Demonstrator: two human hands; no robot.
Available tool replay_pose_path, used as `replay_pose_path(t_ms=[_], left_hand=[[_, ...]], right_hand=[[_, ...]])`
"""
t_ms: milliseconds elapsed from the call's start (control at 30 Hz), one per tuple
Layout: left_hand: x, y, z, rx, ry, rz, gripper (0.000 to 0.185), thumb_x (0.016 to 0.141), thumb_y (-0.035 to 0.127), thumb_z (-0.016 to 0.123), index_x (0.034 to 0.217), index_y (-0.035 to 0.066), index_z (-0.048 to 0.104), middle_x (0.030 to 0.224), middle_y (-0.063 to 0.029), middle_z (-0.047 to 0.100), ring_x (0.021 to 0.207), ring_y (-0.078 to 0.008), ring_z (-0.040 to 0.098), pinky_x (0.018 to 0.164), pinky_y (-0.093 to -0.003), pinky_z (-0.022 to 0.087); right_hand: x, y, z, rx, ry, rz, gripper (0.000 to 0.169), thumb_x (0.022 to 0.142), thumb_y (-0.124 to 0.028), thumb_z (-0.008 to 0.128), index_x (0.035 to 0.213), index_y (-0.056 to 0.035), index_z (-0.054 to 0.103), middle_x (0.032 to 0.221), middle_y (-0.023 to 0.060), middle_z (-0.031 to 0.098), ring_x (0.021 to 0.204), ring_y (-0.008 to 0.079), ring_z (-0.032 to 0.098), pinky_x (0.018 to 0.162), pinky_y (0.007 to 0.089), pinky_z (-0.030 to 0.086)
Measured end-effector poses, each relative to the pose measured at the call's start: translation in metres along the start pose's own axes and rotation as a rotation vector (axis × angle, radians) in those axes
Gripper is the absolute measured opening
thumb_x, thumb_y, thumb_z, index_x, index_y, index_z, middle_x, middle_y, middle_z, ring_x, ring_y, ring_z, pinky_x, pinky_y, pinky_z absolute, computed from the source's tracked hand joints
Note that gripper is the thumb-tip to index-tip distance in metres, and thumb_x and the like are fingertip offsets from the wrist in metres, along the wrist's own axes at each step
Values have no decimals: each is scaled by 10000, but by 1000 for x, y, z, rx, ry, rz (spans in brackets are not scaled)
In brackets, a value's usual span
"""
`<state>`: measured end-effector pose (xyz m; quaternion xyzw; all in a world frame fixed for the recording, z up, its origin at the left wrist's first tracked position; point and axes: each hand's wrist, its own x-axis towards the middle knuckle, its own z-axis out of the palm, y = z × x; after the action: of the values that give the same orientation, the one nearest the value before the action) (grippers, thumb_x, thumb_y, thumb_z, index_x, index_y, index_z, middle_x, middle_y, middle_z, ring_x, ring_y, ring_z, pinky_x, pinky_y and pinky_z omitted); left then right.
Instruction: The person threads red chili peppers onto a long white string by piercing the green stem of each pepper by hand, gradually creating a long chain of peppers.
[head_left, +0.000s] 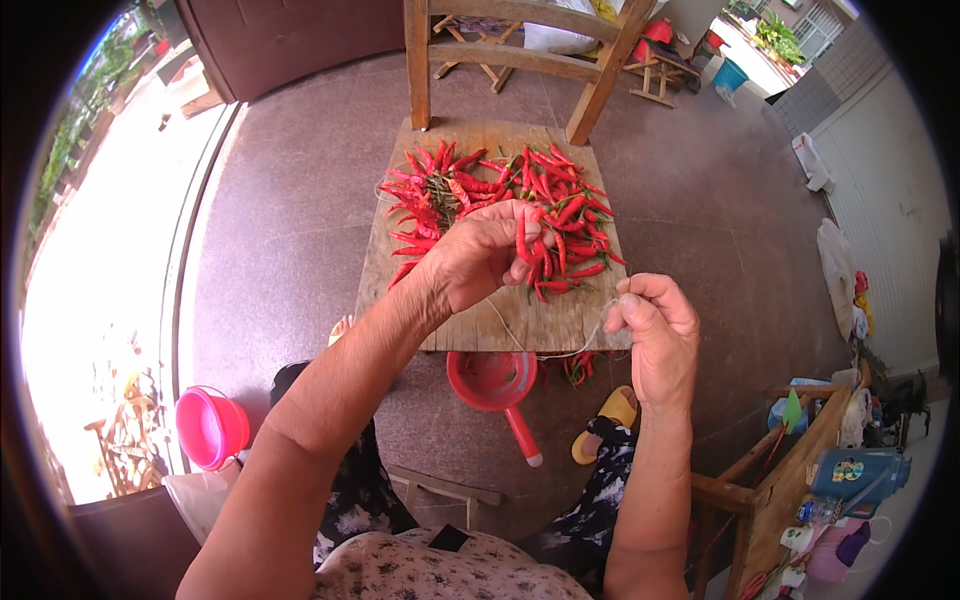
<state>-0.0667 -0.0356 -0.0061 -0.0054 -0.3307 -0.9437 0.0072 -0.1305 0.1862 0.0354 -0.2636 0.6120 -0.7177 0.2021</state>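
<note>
My left hand (484, 251) is over the wooden chair seat (465, 330), its fingers closed on red chili peppers (528, 244). Beneath and beyond it lies a loose pile of fresh red chilies with green stems (574, 202). To the left on the seat, a bunch of chilies (420, 202) lies with stems gathered toward its middle. My right hand (660, 322) is raised at the seat's front right corner, pinching a thin needle (629, 281) and pale thread (609, 309). The thread hangs in a loop past the seat's front edge and runs up toward my left hand.
Below the seat's front edge are a red plastic dipper (491, 382) and more chilies (577, 367). A pink bucket (211, 429) stands at the left by the doorway. The chair's backrest (517, 60) rises at the far side. A wooden rack (795, 465) holding household items is at right.
</note>
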Motion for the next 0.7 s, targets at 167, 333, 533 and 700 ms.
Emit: replay_pose_path(t_ms=[167, 333, 533, 700], left_hand=[[-10, -9, 17, 34, 6, -26, 139, 871, 143, 636, 988, 72, 613, 812, -21, 612, 612, -83, 537, 526, -228, 434], [-16, -15, 18, 174, 16, -81, 168, 883, 132, 617, 1031, 53, 603, 883, -48, 634, 705, -118, 605, 608, -254, 507], [-10, -35, 19, 167, 51, -238, 150, 891, 74, 579, 1032, 24, 576, 902, -67, 634, 739, -170, 657, 623, -268, 555], [3, -52, 26, 476, 155, -315, 95, 893, 111, 589, 954, 46, 554, 796, -39, 610, 641, -141, 637, 546, -244, 515]], right_hand=[[-2, 2, 8, -48, -33, 9, 113, 858, -30, 586, 957, 18, 614, 850, 32, 617, 670, 76, 545, 639, 220, 456], [-1, 9, 3, -99, -31, 21, 112, 858, -34, 586, 953, 17, 616, 792, 17, 600, 670, 74, 543, 631, 213, 447], [-8, -10, -22, -40, 89, -52, 125, 857, -41, 582, 959, 30, 602, 778, 36, 593, 673, 93, 545, 651, 231, 446], [-17, -25, -64, 126, -47, -93, 141, 833, -38, 598, 958, 26, 596, 835, 78, 605, 657, 146, 565, 640, 292, 473]])
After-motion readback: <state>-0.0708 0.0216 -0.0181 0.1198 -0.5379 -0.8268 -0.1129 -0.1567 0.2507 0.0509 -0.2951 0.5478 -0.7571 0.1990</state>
